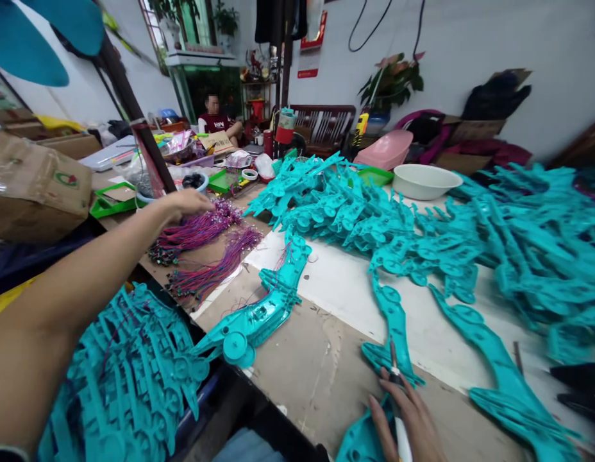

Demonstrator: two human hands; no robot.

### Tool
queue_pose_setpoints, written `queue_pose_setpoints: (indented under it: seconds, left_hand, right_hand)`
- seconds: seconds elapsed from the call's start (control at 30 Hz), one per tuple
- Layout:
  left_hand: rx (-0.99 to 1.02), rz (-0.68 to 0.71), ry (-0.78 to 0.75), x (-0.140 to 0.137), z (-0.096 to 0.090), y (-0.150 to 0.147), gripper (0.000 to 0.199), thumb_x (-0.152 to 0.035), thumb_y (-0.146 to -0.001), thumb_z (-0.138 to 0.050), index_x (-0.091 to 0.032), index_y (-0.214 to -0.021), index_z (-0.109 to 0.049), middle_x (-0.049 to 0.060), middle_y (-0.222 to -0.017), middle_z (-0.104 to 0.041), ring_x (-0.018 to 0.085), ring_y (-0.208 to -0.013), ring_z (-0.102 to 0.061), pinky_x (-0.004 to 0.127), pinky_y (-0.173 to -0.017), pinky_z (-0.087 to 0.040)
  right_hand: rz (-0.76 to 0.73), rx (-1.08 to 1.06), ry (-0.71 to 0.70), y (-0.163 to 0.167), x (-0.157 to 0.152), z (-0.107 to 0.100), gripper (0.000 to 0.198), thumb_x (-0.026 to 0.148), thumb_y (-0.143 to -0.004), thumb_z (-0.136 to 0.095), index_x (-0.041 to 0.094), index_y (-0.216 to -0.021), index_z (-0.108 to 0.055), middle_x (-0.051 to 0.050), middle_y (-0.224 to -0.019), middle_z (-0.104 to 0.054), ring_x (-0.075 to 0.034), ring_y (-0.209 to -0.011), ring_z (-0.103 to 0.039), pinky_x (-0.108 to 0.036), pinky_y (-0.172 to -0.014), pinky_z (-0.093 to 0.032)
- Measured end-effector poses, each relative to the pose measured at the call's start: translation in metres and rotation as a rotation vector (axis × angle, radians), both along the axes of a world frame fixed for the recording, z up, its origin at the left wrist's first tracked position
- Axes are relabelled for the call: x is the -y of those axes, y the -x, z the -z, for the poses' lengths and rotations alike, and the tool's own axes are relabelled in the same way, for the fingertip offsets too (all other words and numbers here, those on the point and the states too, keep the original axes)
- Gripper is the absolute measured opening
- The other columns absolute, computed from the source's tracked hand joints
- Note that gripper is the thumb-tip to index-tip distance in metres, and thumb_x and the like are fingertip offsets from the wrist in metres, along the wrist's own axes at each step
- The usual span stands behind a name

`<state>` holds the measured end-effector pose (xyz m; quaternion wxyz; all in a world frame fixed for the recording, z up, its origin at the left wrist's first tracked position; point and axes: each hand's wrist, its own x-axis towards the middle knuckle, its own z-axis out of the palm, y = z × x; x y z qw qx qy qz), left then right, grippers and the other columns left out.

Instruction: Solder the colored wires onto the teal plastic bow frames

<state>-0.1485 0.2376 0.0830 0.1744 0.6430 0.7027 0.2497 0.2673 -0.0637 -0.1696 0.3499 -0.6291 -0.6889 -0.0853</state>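
Note:
My left hand [189, 204] reaches over a bundle of red and purple wires [196, 237], its fingers bent down and bunched; what they hold I cannot make out. My right hand [413, 417] is closed round a soldering iron [401, 430] with a white handle and a thin metal tip pointing away. Its tip is over a long curved teal plastic part [391, 314]. Between my hands lies an assembled teal part [266, 308] with round discs and thin wires on it. A second wire bundle [215, 266] lies just in front of the first.
A big heap of teal parts [345, 205] covers the table's far side. More teal parts [129, 378] fill the space at lower left. A white basin [426, 181], green trays [113, 199] and a cardboard box [38, 183] stand around. A person [218, 122] sits at the back.

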Motion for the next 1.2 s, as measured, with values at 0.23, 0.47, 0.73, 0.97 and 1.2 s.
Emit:
queue_pose_setpoints:
  seconds: [0.23,0.47,0.73,0.97,1.2]
  left_hand:
    - [0.193,-0.063,-0.187,-0.041,-0.038,-0.041,0.016,-0.027,-0.081,-0.064,-0.012,-0.086,-0.067,0.006,-0.066,-0.065,0.015,-0.06,-0.061,0.03,-0.06,-0.051]
    - [-0.221,-0.03,-0.397,-0.044,-0.02,-0.052,0.016,-0.018,-0.08,-0.054,-0.011,-0.084,-0.068,0.005,-0.076,-0.069,0.018,-0.086,-0.062,0.029,-0.085,-0.047]
    - [-0.195,-0.073,-0.552,-0.031,-0.022,-0.053,0.023,-0.017,-0.089,-0.045,-0.013,-0.087,-0.067,0.007,-0.087,-0.071,0.017,-0.083,-0.061,0.026,-0.081,-0.044]
    - [-0.135,-0.077,-0.571,-0.03,-0.034,-0.051,0.022,-0.014,-0.091,-0.044,-0.008,-0.093,-0.066,0.003,-0.079,-0.068,0.014,-0.079,-0.056,0.026,-0.083,-0.043]
    - [-0.104,-0.067,-0.641,-0.032,-0.042,-0.059,0.026,-0.014,-0.094,-0.042,-0.003,-0.09,-0.065,0.003,-0.075,-0.066,0.011,-0.073,-0.053,0.023,-0.079,-0.042]
  right_hand:
    - [0.06,-0.022,-0.102,0.009,-0.001,0.001,0.033,0.046,-0.094,-0.042,0.023,-0.113,-0.058,-0.011,-0.119,-0.066,-0.029,-0.114,-0.062,-0.048,-0.094,-0.051]
    - [0.059,0.024,-0.062,0.01,0.001,-0.008,0.031,0.044,-0.094,-0.045,0.023,-0.113,-0.058,-0.011,-0.116,-0.067,-0.03,-0.114,-0.062,-0.048,-0.093,-0.052]
    - [0.05,0.051,-0.134,0.009,-0.001,-0.006,0.029,0.041,-0.094,-0.046,0.022,-0.11,-0.059,-0.012,-0.115,-0.068,-0.029,-0.114,-0.062,-0.046,-0.092,-0.052]
    - [0.052,0.074,-0.065,0.01,0.002,-0.011,0.026,0.037,-0.092,-0.049,0.022,-0.112,-0.058,-0.011,-0.116,-0.068,-0.029,-0.114,-0.063,-0.047,-0.091,-0.054]
    - [0.065,0.07,-0.091,0.018,0.002,-0.018,0.024,0.034,-0.092,-0.05,0.022,-0.112,-0.057,-0.011,-0.116,-0.068,-0.029,-0.112,-0.064,-0.047,-0.089,-0.055]
